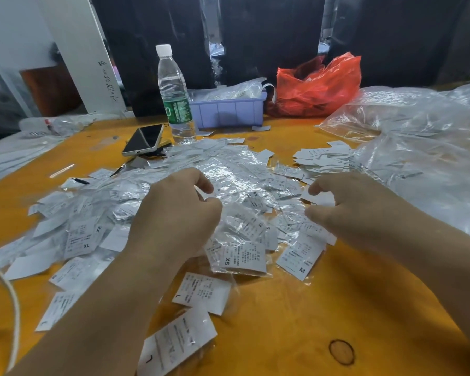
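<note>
A heap of small clear packets with white size labels covers the middle of the orange table. Loose packets marked L, XS and M lie at its near edge. My left hand hovers over the heap with its fingers curled; whether it pinches a packet is hidden. My right hand pinches a white label between thumb and forefinger at the heap's right side.
Behind the heap stand a water bottle, a phone, a lilac bin and a red plastic bag. Large clear bags fill the right side. A stack of white labels lies beside them. A white cable runs along the left edge.
</note>
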A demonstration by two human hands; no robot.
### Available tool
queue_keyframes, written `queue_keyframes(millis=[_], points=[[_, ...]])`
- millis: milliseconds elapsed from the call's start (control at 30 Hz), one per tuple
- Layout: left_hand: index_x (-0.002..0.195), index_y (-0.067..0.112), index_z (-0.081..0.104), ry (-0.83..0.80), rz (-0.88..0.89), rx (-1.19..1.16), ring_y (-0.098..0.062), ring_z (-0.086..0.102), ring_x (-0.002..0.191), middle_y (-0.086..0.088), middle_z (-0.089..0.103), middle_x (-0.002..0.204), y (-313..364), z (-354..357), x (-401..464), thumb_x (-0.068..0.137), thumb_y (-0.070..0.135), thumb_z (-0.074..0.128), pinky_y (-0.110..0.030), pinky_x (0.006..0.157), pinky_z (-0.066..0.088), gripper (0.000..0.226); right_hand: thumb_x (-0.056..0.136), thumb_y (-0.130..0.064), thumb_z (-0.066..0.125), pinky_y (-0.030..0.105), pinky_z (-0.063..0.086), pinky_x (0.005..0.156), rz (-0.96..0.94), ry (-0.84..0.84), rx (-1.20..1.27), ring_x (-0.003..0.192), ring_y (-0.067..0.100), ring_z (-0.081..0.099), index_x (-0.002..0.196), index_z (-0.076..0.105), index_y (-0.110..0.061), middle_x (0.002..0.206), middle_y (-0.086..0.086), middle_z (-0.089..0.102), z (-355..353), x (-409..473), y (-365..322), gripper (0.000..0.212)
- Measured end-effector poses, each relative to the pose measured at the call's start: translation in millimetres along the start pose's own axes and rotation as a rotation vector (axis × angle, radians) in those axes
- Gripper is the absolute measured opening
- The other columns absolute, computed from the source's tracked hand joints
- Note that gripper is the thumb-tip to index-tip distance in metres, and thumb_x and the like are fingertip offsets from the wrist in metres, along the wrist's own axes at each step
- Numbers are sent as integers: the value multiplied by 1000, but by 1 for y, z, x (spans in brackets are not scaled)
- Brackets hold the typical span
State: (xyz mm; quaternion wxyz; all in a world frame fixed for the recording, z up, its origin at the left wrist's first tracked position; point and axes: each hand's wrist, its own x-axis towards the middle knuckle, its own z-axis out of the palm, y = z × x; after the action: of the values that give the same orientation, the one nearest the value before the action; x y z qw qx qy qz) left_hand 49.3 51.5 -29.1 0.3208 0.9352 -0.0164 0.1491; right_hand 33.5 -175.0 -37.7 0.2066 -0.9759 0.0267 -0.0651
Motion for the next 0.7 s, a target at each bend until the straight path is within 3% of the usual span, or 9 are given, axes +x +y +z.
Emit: queue_keyframes(millis=[33, 100, 200, 333, 533, 700], points=[[85, 33, 60, -11, 17, -18, -10, 58, 70, 10, 62, 75, 2, 0, -2, 82, 24, 62, -27, 56, 39, 10, 94, -41, 53, 32, 40, 83, 43, -46, -63, 118, 19, 44, 132, 49, -29, 135, -1, 51, 2, 1, 1, 40], [79, 32, 61, -53, 63, -68, -5, 57, 63, 11, 61, 70, 5, 2, -6, 82, 22, 63, -23, 52, 37, 10, 97, -43, 46, 35, 37, 83, 81, -115, -166, 116, 24, 45, 136, 43, -27, 135, 3, 51, 5, 1, 2, 42], [75, 31, 64, -160, 143, -143, 1, 54, 55, 14, 61, 63, 9, 6, -11, 81, 21, 63, -13, 44, 38, 13, 97, -37, 47, 33, 41, 77, 38, -68, -152, 97, 20, 48, 127, 51, -26, 124, 1, 57, 5, 1, 4, 32], [76, 30, 65, -278, 209, -186, 5, 54, 58, 23, 61, 70, 12, 11, -15, 83, 21, 62, -9, 46, 39, 12, 92, -30, 55, 34, 46, 86, 26, -33, -162, 108, 20, 52, 127, 53, -25, 123, -2, 57, 2, 2, 5, 35], [74, 31, 65, -275, 202, -168, 4, 55, 59, 24, 61, 69, 10, 13, -14, 83, 23, 62, -9, 45, 37, 13, 90, -31, 65, 36, 50, 86, -42, 27, -140, 102, 18, 57, 123, 57, -28, 116, -4, 61, 0, 1, 7, 35], [76, 31, 65, -274, 235, -166, 3, 54, 59, 19, 62, 74, 10, 12, -16, 84, 30, 65, -11, 46, 39, 7, 91, -39, 65, 29, 47, 75, -101, 80, -98, 88, 13, 57, 116, 61, -27, 98, -9, 63, 1, 1, 8, 28]])
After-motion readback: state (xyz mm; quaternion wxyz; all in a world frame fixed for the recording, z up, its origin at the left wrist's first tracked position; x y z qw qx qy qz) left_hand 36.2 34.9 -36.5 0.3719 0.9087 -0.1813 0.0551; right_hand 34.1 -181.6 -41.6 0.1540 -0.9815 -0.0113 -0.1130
